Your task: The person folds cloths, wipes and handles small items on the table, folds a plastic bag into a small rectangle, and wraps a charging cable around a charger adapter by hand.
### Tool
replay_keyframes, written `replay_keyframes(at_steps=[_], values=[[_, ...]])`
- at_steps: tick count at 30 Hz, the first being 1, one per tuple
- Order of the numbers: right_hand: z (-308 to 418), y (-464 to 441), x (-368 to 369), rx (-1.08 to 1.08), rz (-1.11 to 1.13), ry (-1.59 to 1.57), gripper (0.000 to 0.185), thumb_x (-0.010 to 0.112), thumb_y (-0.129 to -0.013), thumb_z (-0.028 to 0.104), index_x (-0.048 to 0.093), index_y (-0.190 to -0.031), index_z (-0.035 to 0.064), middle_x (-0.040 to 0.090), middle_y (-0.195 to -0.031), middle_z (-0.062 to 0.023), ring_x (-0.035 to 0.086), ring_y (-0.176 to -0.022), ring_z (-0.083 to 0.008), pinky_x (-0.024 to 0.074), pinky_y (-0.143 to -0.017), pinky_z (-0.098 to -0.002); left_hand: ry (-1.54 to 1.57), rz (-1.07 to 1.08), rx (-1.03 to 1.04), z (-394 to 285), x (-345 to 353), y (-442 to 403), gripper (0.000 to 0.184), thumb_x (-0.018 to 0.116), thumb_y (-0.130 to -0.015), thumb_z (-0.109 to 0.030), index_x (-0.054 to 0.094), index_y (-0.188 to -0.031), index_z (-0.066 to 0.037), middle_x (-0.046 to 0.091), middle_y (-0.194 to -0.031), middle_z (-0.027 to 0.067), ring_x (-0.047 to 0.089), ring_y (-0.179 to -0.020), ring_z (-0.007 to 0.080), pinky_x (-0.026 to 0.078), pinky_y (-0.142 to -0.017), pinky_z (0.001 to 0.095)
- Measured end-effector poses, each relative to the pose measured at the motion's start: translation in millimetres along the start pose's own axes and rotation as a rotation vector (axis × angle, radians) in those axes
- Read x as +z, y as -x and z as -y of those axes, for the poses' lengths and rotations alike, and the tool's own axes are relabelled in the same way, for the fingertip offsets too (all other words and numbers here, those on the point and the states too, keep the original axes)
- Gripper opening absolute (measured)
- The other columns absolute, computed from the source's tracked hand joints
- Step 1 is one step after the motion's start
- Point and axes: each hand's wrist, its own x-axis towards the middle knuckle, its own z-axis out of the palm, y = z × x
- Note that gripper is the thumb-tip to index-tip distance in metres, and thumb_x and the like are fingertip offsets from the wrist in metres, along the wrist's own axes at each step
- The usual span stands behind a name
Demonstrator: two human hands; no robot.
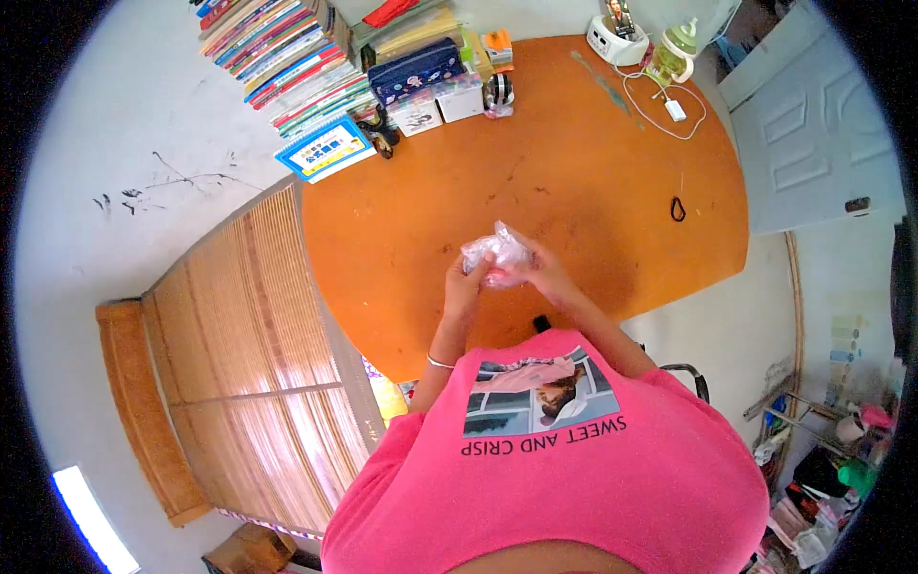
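A crinkled clear plastic bag [498,251] with something pinkish-white inside is held up over the front part of the orange table [421,210]. My left hand [466,285] has its fingers closed on the bag's left side, the thumb on top. At the bag's right side, my right hand [547,271] grips the plastic too. What lies inside the bag is too small and hidden to name. A white bangle [440,364] circles my left wrist.
Stacked books [296,67], a blue calendar [325,148] and a dark pencil case [415,71] line the back left. Back right are a white device [617,40], a green bottle [674,53] and a cabled charger [675,110]. A black hair tie [678,209] lies right.
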Motion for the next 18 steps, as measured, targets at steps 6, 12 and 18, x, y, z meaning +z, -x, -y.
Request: replay_keyframes(at_steps=[6, 12, 18], values=[[-32, -20, -34, 0.067, -0.019, 0.196, 0.038, 0.058, -0.083, 0.016, 0.049, -0.117, 0.002, 0.06, -0.1, -0.0064, 0.058, -0.09, -0.0158, 0.0498, -0.074, -0.029, -0.085, 0.031, 0.02, -8, 13, -6, 0.032, 0.054, -0.089, -0.022, 0.051, -0.112, 0.0, 0.059, -0.101, 0.0056, 0.057, -0.086, 0.0125, 0.047, -0.074, 0.0258], [-27, -43, -53, 0.075, -0.2, -0.218, 0.032, 0.053, -0.087, 0.025, 0.051, -0.113, 0.0064, 0.059, -0.104, -0.0069, 0.057, -0.095, -0.019, 0.0459, -0.082, -0.0323, 0.213, 0.066, 0.029, -21, 5, -19, 0.023, 0.054, -0.089, -0.019, 0.054, -0.104, -0.002, 0.06, -0.094, 0.004, 0.058, -0.079, 0.01, 0.049, -0.068, 0.0242], [16, -48, -8, -0.216, -0.137, 0.021, 0.034, 0.057, -0.084, 0.02, 0.051, -0.114, 0.0066, 0.057, -0.107, -0.0064, 0.05, -0.107, -0.0213, 0.039, -0.092, -0.0346, -0.079, 0.012, 0.145, -46, -21, -8, 0.018, 0.055, -0.088, -0.017, 0.056, -0.1, -0.004, 0.061, -0.091, 0.0055, 0.058, -0.08, 0.0109, 0.05, -0.068, 0.0255]])
